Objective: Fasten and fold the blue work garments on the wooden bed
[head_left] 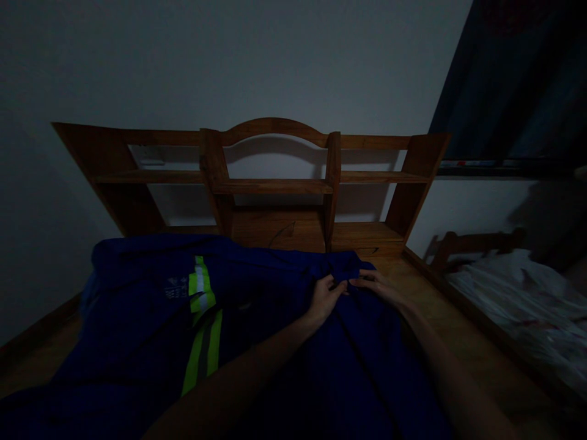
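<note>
A dark blue work jacket point(266, 287) is spread out before me, with a yellow-green and silver reflective stripe point(202, 293) and pale printed marks on its left part. At the garment's upper right, my left hand point(326, 299) pinches the bunched cloth between thumb and fingers. Close beside it, my right hand point(373, 286) grips the same bunched edge, its fingertips nearly touching those of the left. Dim light hides which detail of the jacket lies between the fingers.
Behind the jacket stands a wooden shelf unit point(275, 186) against a pale wall point(275, 61). To the right are a white plastic bag point(523, 293) and a wooden rail point(477, 244). A dark curtain point(518, 85) hangs at the upper right.
</note>
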Demonstrator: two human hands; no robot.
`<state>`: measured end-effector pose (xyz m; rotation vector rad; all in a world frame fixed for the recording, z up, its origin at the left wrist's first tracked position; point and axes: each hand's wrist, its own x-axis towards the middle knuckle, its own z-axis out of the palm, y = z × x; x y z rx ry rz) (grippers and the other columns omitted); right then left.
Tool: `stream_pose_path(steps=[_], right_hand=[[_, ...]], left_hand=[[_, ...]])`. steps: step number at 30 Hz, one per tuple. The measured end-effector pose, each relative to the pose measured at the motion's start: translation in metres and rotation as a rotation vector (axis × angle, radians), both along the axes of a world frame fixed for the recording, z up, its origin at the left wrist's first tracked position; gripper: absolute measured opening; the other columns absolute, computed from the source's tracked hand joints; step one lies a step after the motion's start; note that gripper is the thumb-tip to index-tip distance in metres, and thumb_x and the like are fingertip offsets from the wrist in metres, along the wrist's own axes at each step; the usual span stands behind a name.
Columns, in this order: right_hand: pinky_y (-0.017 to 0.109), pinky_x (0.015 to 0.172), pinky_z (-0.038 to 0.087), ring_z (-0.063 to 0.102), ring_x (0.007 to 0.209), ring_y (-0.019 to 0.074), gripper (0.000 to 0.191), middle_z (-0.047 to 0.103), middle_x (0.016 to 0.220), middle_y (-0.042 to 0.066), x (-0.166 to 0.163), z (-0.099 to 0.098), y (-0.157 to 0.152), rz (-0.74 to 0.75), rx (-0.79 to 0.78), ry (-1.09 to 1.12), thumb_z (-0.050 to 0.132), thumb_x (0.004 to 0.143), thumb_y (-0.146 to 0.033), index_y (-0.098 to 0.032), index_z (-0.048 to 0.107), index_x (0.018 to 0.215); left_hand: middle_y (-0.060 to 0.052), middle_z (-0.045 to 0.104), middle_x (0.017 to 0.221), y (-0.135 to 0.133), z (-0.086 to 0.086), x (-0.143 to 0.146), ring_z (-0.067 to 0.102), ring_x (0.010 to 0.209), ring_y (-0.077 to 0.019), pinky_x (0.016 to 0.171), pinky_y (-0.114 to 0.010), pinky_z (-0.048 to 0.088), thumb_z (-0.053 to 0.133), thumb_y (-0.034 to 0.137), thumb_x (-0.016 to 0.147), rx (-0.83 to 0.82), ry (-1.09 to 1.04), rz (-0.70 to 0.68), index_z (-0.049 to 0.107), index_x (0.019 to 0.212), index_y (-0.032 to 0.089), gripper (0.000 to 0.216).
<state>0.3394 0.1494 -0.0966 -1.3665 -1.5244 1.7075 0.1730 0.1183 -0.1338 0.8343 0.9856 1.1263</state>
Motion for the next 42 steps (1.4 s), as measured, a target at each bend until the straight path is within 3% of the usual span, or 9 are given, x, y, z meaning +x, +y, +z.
stream_pose_path(steps=[11,17,24,32,37,42], right_hand=[[0.025,0.061,0.039,0.054,0.067,0.0153,0.035,0.059,0.070,0.000,0.000,0.001,0.002,0.005,0.043,-0.087,0.064,0.066,-0.049,-0.017,0.064,0.078],[0.025,0.063,0.039,0.053,0.068,0.0154,0.032,0.057,0.066,-0.001,0.002,-0.006,0.004,0.003,0.053,-0.097,0.061,0.067,-0.047,-0.016,0.063,0.076],[0.025,0.065,0.039,0.052,0.068,0.0142,0.028,0.057,0.069,-0.001,0.006,-0.007,0.005,0.003,0.036,-0.031,0.059,0.069,-0.043,-0.015,0.059,0.073],[0.026,0.063,0.040,0.054,0.068,0.0162,0.029,0.058,0.067,0.000,0.004,-0.002,0.002,-0.046,-0.015,-0.005,0.063,0.066,-0.046,-0.018,0.060,0.073],[0.026,0.063,0.040,0.054,0.069,0.0166,0.031,0.057,0.066,0.000,0.004,-0.002,0.003,-0.030,-0.039,0.041,0.065,0.064,-0.047,-0.018,0.059,0.072],[0.025,0.058,0.037,0.050,0.061,0.0132,0.035,0.055,0.063,-0.001,0.002,0.002,0.003,-0.018,-0.022,0.021,0.066,0.064,-0.051,-0.018,0.058,0.069]], left_hand=[[-0.011,0.068,0.093,0.000,-0.001,-0.003,0.063,0.084,-0.0195,0.081,-0.034,0.050,0.073,0.031,0.066,-0.069,-0.137,0.023,0.067,0.089,0.010,0.032],[-0.011,0.068,0.090,-0.002,0.004,-0.005,0.063,0.079,-0.0183,0.081,-0.034,0.048,0.077,0.029,0.063,-0.146,-0.171,0.044,0.068,0.086,0.009,0.033],[-0.005,0.066,0.077,0.001,0.003,-0.010,0.061,0.076,-0.0136,0.085,-0.032,0.046,0.078,0.022,0.061,-0.249,-0.459,-0.105,0.067,0.072,0.010,0.020],[-0.010,0.068,0.087,0.000,0.011,-0.012,0.062,0.077,-0.0155,0.083,-0.034,0.046,0.076,0.029,0.065,-0.213,-0.383,-0.238,0.069,0.085,0.009,0.029],[-0.009,0.068,0.089,-0.002,0.010,-0.010,0.062,0.078,-0.0154,0.082,-0.034,0.047,0.074,0.029,0.067,-0.192,-0.375,-0.177,0.068,0.087,0.010,0.028],[-0.006,0.066,0.076,-0.003,0.005,-0.009,0.062,0.080,-0.0170,0.085,-0.038,0.048,0.075,0.024,0.065,-0.207,-0.431,-0.032,0.064,0.072,0.010,0.019]])
